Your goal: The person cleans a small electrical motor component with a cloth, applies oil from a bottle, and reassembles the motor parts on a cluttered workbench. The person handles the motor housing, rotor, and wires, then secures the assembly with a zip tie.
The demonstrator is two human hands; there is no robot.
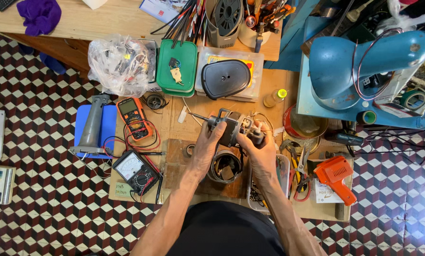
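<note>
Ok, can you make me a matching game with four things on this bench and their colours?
Things:
1. box lid
2. cloth
3. glue gun
4. cover

Colours:
A. orange
B. black
C. green
D. purple

Pairs: 1-C, 2-D, 3-A, 4-B.

Both hands, left hand and right hand, hold the motor in the middle of the bench.
</note>
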